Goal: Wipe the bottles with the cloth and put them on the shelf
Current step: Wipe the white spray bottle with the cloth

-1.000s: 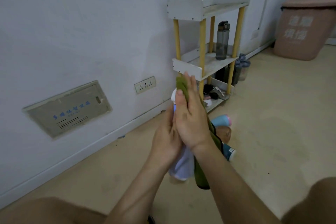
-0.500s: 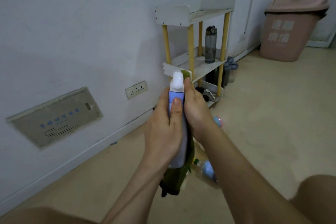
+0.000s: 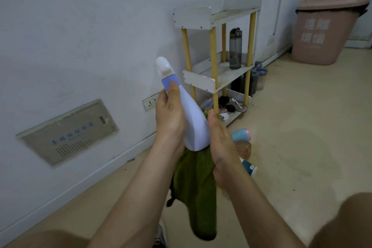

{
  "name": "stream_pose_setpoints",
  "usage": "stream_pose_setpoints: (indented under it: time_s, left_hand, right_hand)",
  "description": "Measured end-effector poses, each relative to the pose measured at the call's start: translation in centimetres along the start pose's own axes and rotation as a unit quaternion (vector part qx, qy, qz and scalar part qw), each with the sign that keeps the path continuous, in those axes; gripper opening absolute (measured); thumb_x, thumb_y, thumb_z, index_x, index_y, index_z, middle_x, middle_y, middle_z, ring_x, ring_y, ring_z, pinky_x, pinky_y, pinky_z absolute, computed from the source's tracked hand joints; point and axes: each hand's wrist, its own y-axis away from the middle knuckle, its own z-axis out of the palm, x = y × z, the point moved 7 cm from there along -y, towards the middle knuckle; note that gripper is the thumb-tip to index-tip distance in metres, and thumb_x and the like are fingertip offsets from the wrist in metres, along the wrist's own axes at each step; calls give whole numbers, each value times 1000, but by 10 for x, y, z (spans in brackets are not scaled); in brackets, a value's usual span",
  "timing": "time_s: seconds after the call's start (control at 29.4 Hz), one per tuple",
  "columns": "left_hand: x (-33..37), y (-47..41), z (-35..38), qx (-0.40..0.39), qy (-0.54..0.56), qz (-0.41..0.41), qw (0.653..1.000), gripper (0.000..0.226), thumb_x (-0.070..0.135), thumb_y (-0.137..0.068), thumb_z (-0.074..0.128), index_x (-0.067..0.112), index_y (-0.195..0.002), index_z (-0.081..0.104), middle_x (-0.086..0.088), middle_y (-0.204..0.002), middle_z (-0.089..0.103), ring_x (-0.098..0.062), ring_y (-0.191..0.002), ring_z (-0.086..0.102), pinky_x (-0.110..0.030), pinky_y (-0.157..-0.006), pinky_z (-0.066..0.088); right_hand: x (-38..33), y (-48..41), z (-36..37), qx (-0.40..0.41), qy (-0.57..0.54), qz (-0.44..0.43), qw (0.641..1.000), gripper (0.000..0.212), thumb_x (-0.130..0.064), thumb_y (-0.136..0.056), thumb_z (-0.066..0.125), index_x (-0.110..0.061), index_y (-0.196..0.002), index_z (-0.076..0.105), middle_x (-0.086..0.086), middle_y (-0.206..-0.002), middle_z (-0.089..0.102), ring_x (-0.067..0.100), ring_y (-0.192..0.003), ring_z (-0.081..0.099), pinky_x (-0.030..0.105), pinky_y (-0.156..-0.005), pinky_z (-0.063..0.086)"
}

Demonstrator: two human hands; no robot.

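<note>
Your left hand [image 3: 170, 119] grips the tilted spray bottle [image 3: 193, 125] by its neck; your right hand [image 3: 221, 147] holds the green cloth [image 3: 195, 187] against its base. A grey bottle [image 3: 235, 50] stands on the shelf [image 3: 199, 81], middle tier.

One wide-angle camera, worn on the person's head, looks forward and down from low above the floor [image 3: 302, 137], angled toward the wall [image 3: 80, 36] at left. The left hand [image 3: 170, 119] and right hand [image 3: 221, 147] sit close at centre frame, the shelf [image 3: 199, 82] farther ahead and the bin [image 3: 322, 32] beyond at upper right.
</note>
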Motion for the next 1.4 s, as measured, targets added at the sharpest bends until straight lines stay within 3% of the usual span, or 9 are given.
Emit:
stream_pose_setpoints:
  time_s: [0.14, 0.27, 0.44, 0.54, 0.78, 0.99, 1.16, 1.26, 1.4]
  left_hand:
    - [6, 3, -1, -167, -67, 28, 983, 12, 22, -93, 60, 29, -103, 61, 5, -103, 69, -12, -95, 66, -27, -80, 51]
    - [9, -3, -17, -289, -53, 3, 956, 61, 27, -66, 79, 19, -123, 59, -2, -111, 73, -20, -102, 70, -30, -83, 57]
    - [10, 4, -26, -217, 24, -37, 975, 42, 28, -73, 76, 10, -109, 66, -7, -98, 74, -22, -92, 71, -34, -78, 58]
    - [9, 7, -24, -87, 32, -18, 996, 30, 39, -83, 73, 17, -102, 66, -2, -97, 75, -19, -91, 72, -35, -78, 58]
    - [21, 14, -10, -64, 13, -46, 997, 41, 56, -99, 38, 26, -92, 64, 7, -85, 75, -5, -80, 70, -26, -75, 53]
    - [17, 18, -18, -204, -25, 34, 978, 71, 71, -80, 52, 31, -139, 51, 8, -138, 58, -11, -128, 54, -40, -111, 39]
    - [23, 33, -9, -228, -126, 112, 959, 33, 43, -103, 35, 48, -136, 41, 34, -121, 55, 17, -112, 52, -8, -89, 43]
    - [20, 40, -12, -205, -201, 121, 950, 31, 39, -104, 35, 49, -133, 36, 42, -110, 47, 20, -105, 50, -11, -88, 40]
    - [31, 29, -23, -180, -233, 127, 947, 40, 23, -104, 40, 27, -143, 36, 19, -128, 47, 21, -92, 49, -1, -81, 37]
  right_hand:
    - [4, -5, -4, -101, 10, 36, 994, 67, -51, -61, 75, -23, -120, 63, 4, -110, 74, 25, -101, 71, 42, -87, 58]
    - [3, -1, 0, -144, -34, 74, 986, 60, -49, -66, 68, -14, -115, 67, 10, -107, 75, 26, -97, 73, 38, -80, 59]
    - [-15, -3, 2, -80, 14, 52, 995, 51, -54, -75, 68, -16, -110, 70, 7, -105, 76, 27, -98, 72, 45, -89, 57]
    - [-34, -2, 5, 18, 160, -94, 982, 30, -49, -99, 48, -27, -110, 64, 1, -113, 69, 18, -104, 65, 42, -91, 54]
    - [-30, 54, 47, 77, 420, -372, 825, 54, -49, -101, 21, -33, -153, 22, -10, -164, 12, 23, -153, 2, 37, -120, 11]
    - [-62, 13, 44, 23, 236, -293, 926, 62, -57, -95, 26, -33, -152, 31, -9, -158, 33, 9, -147, 28, 45, -119, 30]
    - [-88, 10, 61, 5, 221, -279, 934, 58, -50, -101, 27, -27, -153, 33, -5, -161, 29, 8, -147, 25, 27, -119, 22]
    - [-112, 4, 69, 20, 206, -274, 939, 50, -36, -107, 29, -22, -155, 29, -3, -165, 16, 6, -149, 13, 10, -107, 10]
    - [-114, 16, 97, -31, 219, -310, 925, 53, -40, -106, 30, -21, -155, 28, -2, -165, 16, 10, -152, 9, 30, -123, 9]
